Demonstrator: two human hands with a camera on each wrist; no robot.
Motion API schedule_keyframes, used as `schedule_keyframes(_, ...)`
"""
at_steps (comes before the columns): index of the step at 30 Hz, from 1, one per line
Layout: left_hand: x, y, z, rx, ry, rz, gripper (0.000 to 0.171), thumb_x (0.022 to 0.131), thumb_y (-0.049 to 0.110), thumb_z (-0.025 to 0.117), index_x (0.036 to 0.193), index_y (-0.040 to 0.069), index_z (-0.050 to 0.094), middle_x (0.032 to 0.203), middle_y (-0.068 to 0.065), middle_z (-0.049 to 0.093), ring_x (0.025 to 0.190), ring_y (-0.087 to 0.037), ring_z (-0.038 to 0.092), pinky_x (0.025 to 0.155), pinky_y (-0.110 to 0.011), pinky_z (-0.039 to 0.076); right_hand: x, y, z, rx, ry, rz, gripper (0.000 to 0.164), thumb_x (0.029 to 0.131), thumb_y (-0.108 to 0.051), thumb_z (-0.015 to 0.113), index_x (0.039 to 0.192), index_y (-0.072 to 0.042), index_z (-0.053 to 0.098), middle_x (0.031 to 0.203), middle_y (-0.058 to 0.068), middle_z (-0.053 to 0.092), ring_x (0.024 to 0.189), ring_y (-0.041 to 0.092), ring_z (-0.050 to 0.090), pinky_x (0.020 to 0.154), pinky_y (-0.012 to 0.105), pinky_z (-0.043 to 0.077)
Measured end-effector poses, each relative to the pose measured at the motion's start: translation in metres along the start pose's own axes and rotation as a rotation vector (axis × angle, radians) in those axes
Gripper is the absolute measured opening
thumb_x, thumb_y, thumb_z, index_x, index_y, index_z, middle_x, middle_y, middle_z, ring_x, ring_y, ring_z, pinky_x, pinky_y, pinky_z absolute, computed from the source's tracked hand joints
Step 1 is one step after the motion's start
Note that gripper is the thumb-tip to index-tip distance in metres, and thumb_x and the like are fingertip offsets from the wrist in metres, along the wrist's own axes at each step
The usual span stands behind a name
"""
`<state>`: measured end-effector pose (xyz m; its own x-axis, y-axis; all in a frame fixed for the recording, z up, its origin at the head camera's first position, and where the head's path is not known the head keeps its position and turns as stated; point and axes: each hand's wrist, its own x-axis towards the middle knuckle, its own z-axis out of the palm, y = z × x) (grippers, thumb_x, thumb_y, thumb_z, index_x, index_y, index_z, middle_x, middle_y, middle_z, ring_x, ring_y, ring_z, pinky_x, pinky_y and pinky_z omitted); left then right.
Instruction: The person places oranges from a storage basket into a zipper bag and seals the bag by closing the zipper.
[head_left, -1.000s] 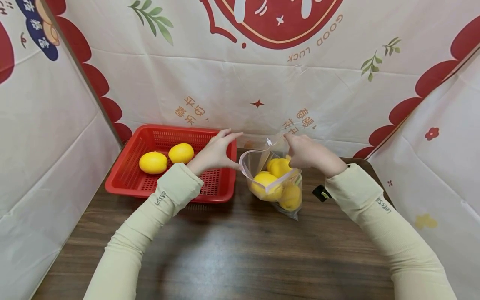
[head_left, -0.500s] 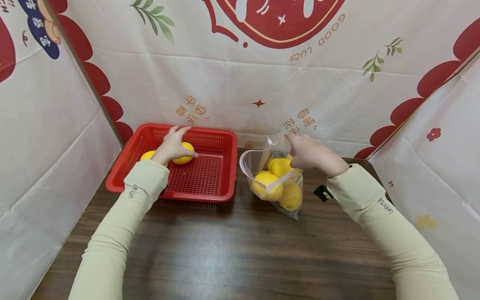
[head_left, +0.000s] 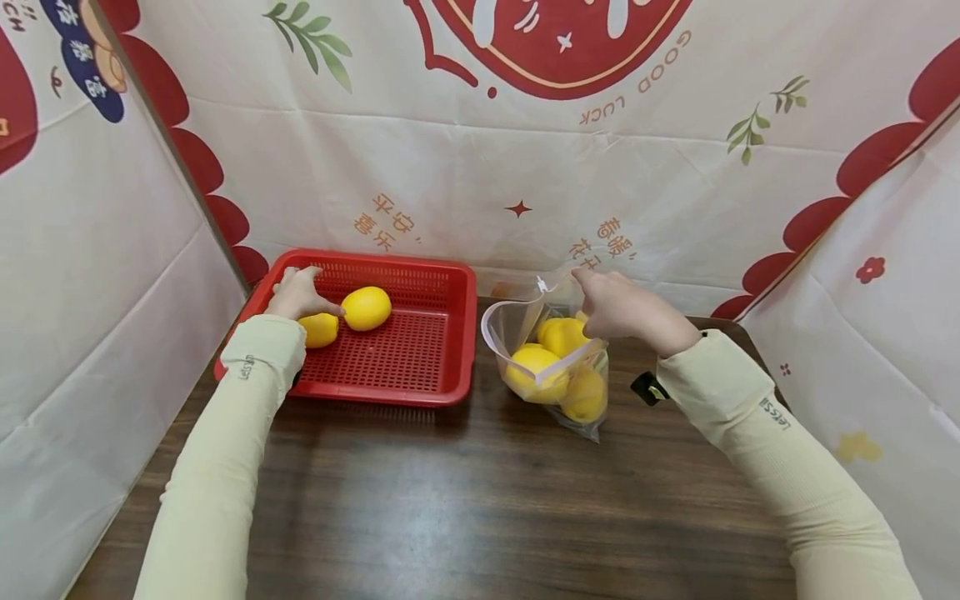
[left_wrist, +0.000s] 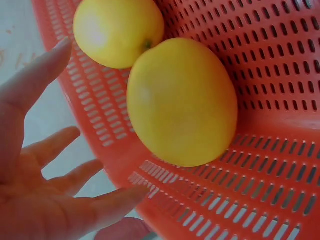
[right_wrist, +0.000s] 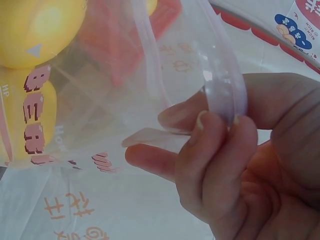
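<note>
My left hand is over the left end of the red basket. Its fingers and thumb are spread beside the nearer lemon, with a gap between them and the fruit in the left wrist view. Another lemon lies close by in the basket. At the right, my right hand pinches the rim of a clear zip bag between thumb and fingers. The bag stands with its mouth gaping and holds several lemons, seen through the printed plastic.
Both basket and bag stand on a dark wooden table. A white printed cloth rises right behind them, and more cloth closes off the left and right sides. A white slider sits on the bag's zip.
My left hand has moved left from beside the bag's mouth, over the basket, to the lemon at its left. The right hand stays at the bag's rim.
</note>
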<state>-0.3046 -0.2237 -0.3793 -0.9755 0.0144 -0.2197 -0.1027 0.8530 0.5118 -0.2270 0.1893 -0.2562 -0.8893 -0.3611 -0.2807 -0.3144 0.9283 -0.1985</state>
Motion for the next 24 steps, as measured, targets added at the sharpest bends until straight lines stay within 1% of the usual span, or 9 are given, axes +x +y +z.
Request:
schedule_keyframes(1,0.002,-0.002,-0.001,0.018,-0.024,-0.008,0.09,0.074,0.03,0.073,0.141,-0.002,0.023,0.141,-0.033,0.014,0.123,-0.056,0.017,0.096,-0.064,0.024,0.0,0.0,0.0,-0.001,-0.001,0.001,0.075,0.068,0.008,0.052,0.137,0.009,0.022,0.086,0.011,0.056,0.067,0.02,0.047,0.055,0.028,0.04)
schedule_keyframes(3,0.005,-0.006,-0.002,0.015,-0.09,-0.031,0.089,0.075,0.03,0.072,0.14,-0.004,0.022,0.14,-0.032,0.018,0.124,-0.051,0.02,0.099,-0.06,0.024,0.0,0.001,0.001,-0.002,0.001,0.001,0.075,0.068,0.008,0.053,0.137,0.009,0.023,0.086,0.011,0.056,0.068,0.021,0.047,0.056,0.028,0.04)
schedule_keyframes(5,0.007,-0.008,-0.003,-0.004,-0.161,-0.066,0.088,0.077,0.03,0.07,0.14,-0.006,0.02,0.141,-0.03,0.02,0.126,-0.046,0.021,0.101,-0.057,0.023,0.001,0.001,0.001,-0.004,0.005,0.0,0.075,0.068,0.008,0.054,0.136,0.009,0.024,0.084,0.01,0.056,0.068,0.021,0.048,0.056,0.028,0.04)
schedule_keyframes(8,0.01,-0.009,-0.004,-0.067,-0.25,-0.139,0.086,0.079,0.029,0.067,0.141,-0.005,0.018,0.143,-0.027,0.02,0.125,-0.04,0.024,0.104,-0.052,0.023,0.001,0.002,0.002,-0.005,0.01,0.001,0.075,0.068,0.008,0.054,0.137,0.009,0.024,0.083,0.01,0.055,0.068,0.02,0.047,0.056,0.028,0.04)
schedule_keyframes(11,0.01,-0.009,-0.004,-0.13,-0.3,-0.206,0.087,0.078,0.029,0.068,0.143,0.0,0.017,0.145,-0.024,0.019,0.124,-0.038,0.025,0.103,-0.051,0.023,0.0,0.002,0.002,-0.008,0.013,0.002,0.075,0.068,0.008,0.054,0.137,0.008,0.025,0.084,0.011,0.055,0.069,0.021,0.048,0.057,0.028,0.041)
schedule_keyframes(12,0.01,-0.009,-0.003,-0.136,-0.311,-0.217,0.087,0.078,0.029,0.067,0.143,0.001,0.016,0.145,-0.024,0.018,0.123,-0.038,0.025,0.103,-0.051,0.023,0.0,0.002,0.002,-0.008,0.013,0.0,0.075,0.068,0.008,0.054,0.136,0.008,0.025,0.085,0.011,0.056,0.069,0.021,0.048,0.057,0.028,0.041)
schedule_keyframes(15,0.009,-0.008,-0.001,-0.143,-0.328,-0.234,0.087,0.078,0.028,0.067,0.144,0.003,0.016,0.146,-0.023,0.016,0.122,-0.037,0.024,0.103,-0.051,0.023,0.0,0.001,0.002,-0.013,0.012,-0.001,0.074,0.068,0.007,0.055,0.136,0.008,0.026,0.086,0.012,0.056,0.07,0.021,0.048,0.057,0.028,0.041)
schedule_keyframes(18,0.008,-0.007,0.001,-0.136,-0.318,-0.234,0.082,0.079,0.025,0.065,0.143,0.004,0.019,0.146,-0.022,0.018,0.122,-0.036,0.025,0.103,-0.05,0.025,0.0,0.001,0.002,-0.01,0.014,-0.005,0.073,0.068,0.007,0.055,0.136,0.009,0.026,0.084,0.011,0.056,0.068,0.021,0.048,0.057,0.028,0.041)
schedule_keyframes(24,0.006,-0.007,0.006,-0.248,-0.261,-0.278,0.069,0.077,0.01,0.062,0.139,0.004,0.032,0.141,-0.021,0.028,0.12,-0.035,0.03,0.102,-0.049,0.029,0.0,0.002,0.002,-0.008,0.017,-0.005,0.074,0.068,0.007,0.055,0.136,0.009,0.026,0.083,0.01,0.055,0.068,0.02,0.048,0.057,0.028,0.041)
